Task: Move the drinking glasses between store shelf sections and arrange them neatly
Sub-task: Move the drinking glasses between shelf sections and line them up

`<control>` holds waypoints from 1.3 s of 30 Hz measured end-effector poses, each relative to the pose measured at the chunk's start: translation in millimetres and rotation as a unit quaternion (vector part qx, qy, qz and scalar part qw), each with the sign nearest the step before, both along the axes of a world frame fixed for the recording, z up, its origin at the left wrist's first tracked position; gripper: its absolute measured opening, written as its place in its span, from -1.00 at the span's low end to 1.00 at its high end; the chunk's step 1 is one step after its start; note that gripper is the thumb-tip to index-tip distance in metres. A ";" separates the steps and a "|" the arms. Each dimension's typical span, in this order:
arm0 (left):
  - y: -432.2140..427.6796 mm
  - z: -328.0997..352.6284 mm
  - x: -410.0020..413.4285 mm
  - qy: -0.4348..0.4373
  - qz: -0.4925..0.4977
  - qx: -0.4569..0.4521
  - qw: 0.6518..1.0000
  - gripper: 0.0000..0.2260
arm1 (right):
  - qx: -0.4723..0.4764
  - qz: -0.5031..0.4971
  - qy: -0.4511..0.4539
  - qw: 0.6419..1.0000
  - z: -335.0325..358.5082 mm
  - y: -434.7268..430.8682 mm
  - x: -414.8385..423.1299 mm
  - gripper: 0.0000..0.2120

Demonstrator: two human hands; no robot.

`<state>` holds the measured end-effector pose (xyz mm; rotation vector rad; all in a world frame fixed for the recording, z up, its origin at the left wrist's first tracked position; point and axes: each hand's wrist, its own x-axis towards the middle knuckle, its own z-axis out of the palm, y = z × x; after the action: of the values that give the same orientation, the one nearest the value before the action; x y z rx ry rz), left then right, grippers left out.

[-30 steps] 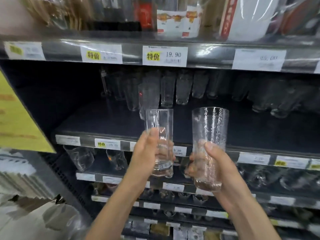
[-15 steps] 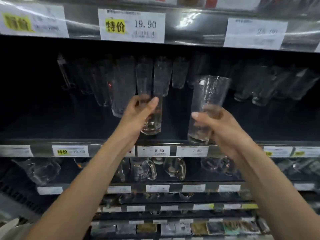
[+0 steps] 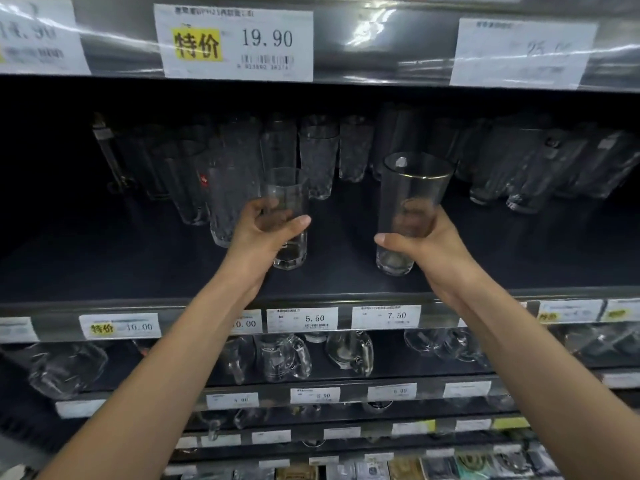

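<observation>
The left hand (image 3: 266, 237) grips a plain glass (image 3: 287, 188) and the right hand (image 3: 429, 247) a gold-rimmed glass (image 3: 412, 192), low and upright, probably to stand them on the shelf (image 3: 138, 261) front.

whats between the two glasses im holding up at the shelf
In the head view, only bare dark shelf shows between the smaller glass and the gold-rimmed glass; the back-row glasses stand farther behind that gap.

Left hand (image 3: 265, 233) grips a clear glass (image 3: 288, 216); right hand (image 3: 420, 245) grips a gold-rimmed glass (image 3: 408, 199) over the dark shelf (image 3: 138, 265)
</observation>
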<state>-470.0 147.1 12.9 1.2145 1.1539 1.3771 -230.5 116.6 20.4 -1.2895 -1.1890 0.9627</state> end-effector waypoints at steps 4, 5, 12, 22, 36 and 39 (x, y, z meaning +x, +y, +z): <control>-8.5 2.1 -5.5 0.148 0.026 -0.002 0.989 -0.54 | 0.010 -0.011 -0.069 0.998 -4.0 2.4 6.5 -0.43; -11.5 2.0 -6.7 0.190 0.036 -0.001 0.981 -0.53 | 0.002 -0.009 -0.084 0.996 -3.6 2.1 7.8 -0.43; -29.4 -7.1 -12.0 0.431 0.152 0.017 0.889 -0.55 | -0.062 -0.014 -0.215 0.975 -14.5 14.8 26.5 -0.45; 5.9 -15.6 -5.3 0.471 0.121 0.020 0.874 -0.52 | -0.080 -0.022 -0.259 0.962 -16.2 70.0 46.4 -0.21; 30.8 -19.4 -0.9 0.495 0.138 0.000 0.858 -0.51 | -0.079 -0.098 -0.210 0.970 -20.9 123.3 43.1 -0.34; 35.7 -19.6 -2.1 0.490 0.128 -0.009 0.862 -0.52 | -0.074 -0.102 -0.215 0.968 -22.8 132.3 42.1 -0.54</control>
<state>-472.0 182.8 -6.7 1.8785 2.0724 0.8753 -188.3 248.9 -2.5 -1.7666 -1.2924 0.6462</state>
